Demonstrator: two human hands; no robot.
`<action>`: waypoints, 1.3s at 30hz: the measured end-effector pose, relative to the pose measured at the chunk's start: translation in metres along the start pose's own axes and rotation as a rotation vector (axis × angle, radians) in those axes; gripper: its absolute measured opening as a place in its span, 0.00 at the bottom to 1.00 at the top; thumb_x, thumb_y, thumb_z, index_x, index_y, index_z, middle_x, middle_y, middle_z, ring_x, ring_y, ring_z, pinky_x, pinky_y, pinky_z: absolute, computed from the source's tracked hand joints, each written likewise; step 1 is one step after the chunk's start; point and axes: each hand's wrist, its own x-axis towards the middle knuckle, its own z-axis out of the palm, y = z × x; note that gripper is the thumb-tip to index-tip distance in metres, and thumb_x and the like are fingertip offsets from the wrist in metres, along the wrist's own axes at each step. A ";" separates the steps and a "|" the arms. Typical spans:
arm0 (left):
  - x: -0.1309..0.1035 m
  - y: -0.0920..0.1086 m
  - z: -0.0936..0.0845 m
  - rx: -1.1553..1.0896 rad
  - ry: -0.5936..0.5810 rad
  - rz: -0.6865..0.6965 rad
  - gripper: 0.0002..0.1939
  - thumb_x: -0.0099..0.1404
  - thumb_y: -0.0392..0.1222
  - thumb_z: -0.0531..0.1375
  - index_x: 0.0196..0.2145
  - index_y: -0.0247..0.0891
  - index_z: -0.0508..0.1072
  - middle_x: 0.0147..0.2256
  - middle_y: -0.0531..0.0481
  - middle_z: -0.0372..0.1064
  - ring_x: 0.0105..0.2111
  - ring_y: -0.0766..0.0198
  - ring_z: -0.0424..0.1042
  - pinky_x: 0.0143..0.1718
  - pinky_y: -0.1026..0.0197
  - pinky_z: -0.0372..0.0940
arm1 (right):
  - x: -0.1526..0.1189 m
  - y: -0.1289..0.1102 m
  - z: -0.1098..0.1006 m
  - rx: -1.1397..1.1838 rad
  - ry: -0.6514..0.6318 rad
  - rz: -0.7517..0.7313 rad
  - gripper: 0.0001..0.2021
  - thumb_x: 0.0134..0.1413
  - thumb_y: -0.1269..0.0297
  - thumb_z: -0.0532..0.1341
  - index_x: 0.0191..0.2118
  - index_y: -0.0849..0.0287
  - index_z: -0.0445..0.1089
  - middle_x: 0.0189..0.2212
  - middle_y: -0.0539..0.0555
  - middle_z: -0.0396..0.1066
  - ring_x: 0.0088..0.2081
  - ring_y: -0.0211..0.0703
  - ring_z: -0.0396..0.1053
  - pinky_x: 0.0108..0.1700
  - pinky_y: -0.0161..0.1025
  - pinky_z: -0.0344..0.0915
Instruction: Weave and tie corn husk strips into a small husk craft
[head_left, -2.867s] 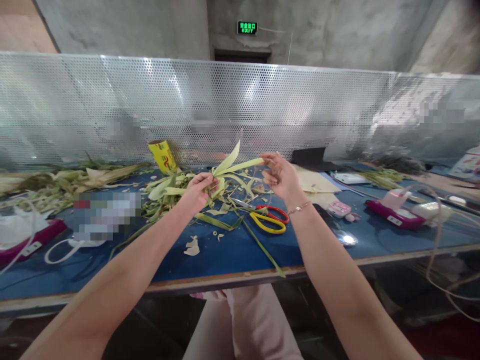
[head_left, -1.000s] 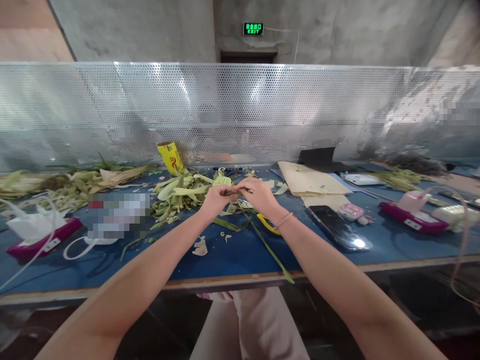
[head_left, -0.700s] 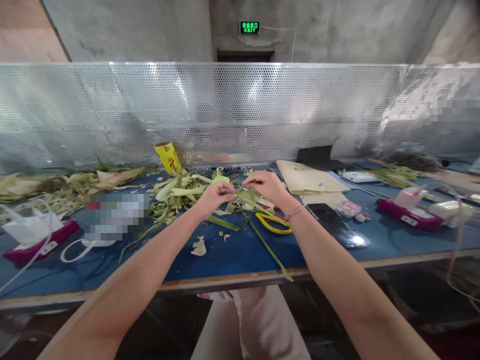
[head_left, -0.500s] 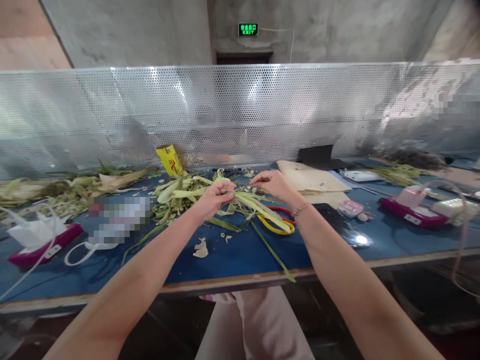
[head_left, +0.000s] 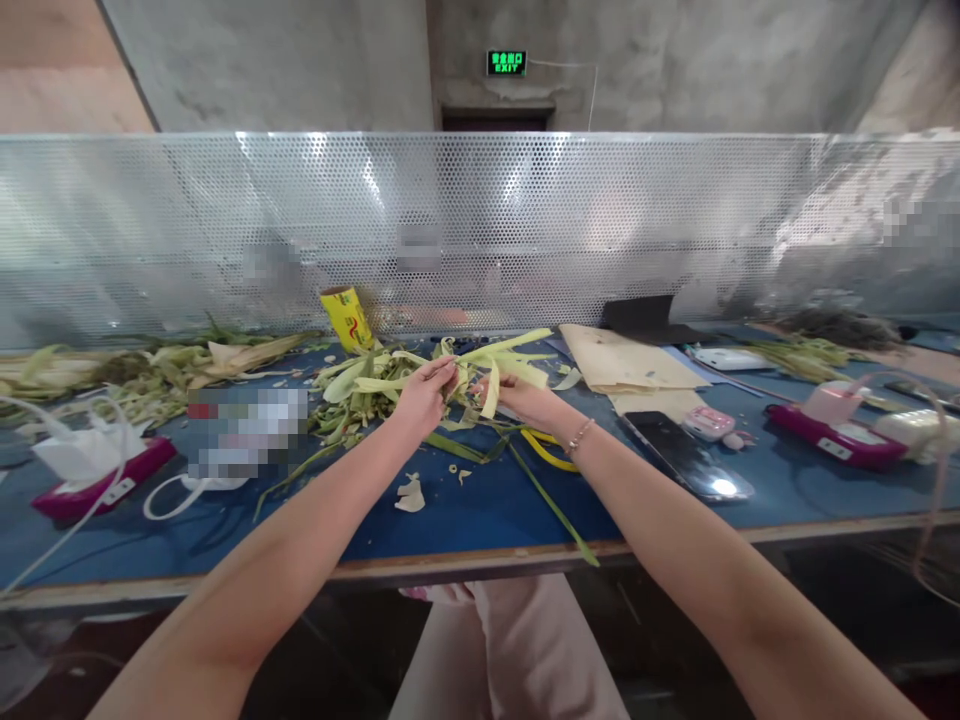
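Pale green leaf strips [head_left: 517, 345] fan out above and between my two hands, over the middle of the blue table. My left hand [head_left: 431, 390] is closed on the base of the strips. On the right, my right hand [head_left: 514, 395] has its fingers bent round the strips, and one pale strip hangs down over its fingertips. A heap of green leaves [head_left: 360, 395] lies just left of and behind my left hand. Yellow scissor handles [head_left: 551, 455] show beneath my right wrist, partly hidden.
A yellow can [head_left: 347, 318] stands behind the heap. Brown paper [head_left: 622, 358], a black phone [head_left: 682, 455] and a pink case [head_left: 709, 422] lie right. Purple power strips [head_left: 832, 440] sit at both sides. A perforated metal screen [head_left: 480, 230] rises behind.
The leaf strips have swung from lower right of my hands to upper right. My right hand has moved lower and now has its fingers round the strips.
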 end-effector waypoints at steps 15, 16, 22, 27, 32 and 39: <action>-0.002 0.006 0.004 0.018 0.081 -0.017 0.06 0.46 0.28 0.62 0.23 0.32 0.68 0.18 0.55 0.65 0.19 0.75 0.64 0.24 0.71 0.61 | -0.005 -0.018 -0.011 0.132 0.029 -0.065 0.14 0.47 0.58 0.56 0.39 0.57 0.68 0.37 0.54 0.67 0.32 0.34 0.65 0.31 0.32 0.64; -0.002 0.006 0.005 0.019 0.075 -0.011 0.05 0.46 0.28 0.62 0.23 0.31 0.68 0.18 0.55 0.65 0.19 0.75 0.64 0.23 0.71 0.60 | -0.005 -0.018 -0.011 0.135 0.035 -0.077 0.14 0.47 0.58 0.55 0.39 0.58 0.68 0.37 0.54 0.67 0.32 0.34 0.64 0.31 0.32 0.64; -0.001 0.008 0.003 -0.021 0.111 0.024 0.04 0.49 0.26 0.60 0.23 0.32 0.68 0.19 0.54 0.65 0.18 0.76 0.63 0.23 0.72 0.60 | -0.011 -0.027 -0.016 0.119 -0.025 -0.148 0.21 0.41 0.65 0.61 0.45 0.56 0.61 0.41 0.53 0.63 0.30 0.32 0.65 0.33 0.33 0.65; 0.001 0.008 0.000 -0.010 0.129 0.006 0.05 0.48 0.26 0.60 0.23 0.32 0.68 0.19 0.55 0.65 0.18 0.76 0.63 0.23 0.72 0.60 | -0.017 -0.033 -0.014 0.090 -0.234 -0.121 0.34 0.42 0.67 0.62 0.56 0.48 0.48 0.43 0.51 0.63 0.19 0.25 0.59 0.20 0.29 0.60; 0.003 0.006 -0.002 0.033 0.125 0.022 0.05 0.47 0.27 0.61 0.22 0.32 0.69 0.18 0.55 0.64 0.18 0.76 0.62 0.21 0.72 0.58 | -0.017 -0.030 -0.014 0.059 -0.307 -0.150 0.18 0.47 0.64 0.59 0.47 0.55 0.62 0.27 0.47 0.66 0.17 0.25 0.57 0.17 0.28 0.54; 0.007 0.003 -0.005 0.115 0.201 0.147 0.04 0.45 0.28 0.61 0.22 0.31 0.68 0.17 0.55 0.63 0.17 0.76 0.61 0.22 0.70 0.57 | -0.022 -0.037 -0.014 -0.041 -0.289 -0.189 0.14 0.52 0.58 0.54 0.29 0.62 0.70 0.22 0.49 0.65 0.18 0.27 0.59 0.20 0.29 0.55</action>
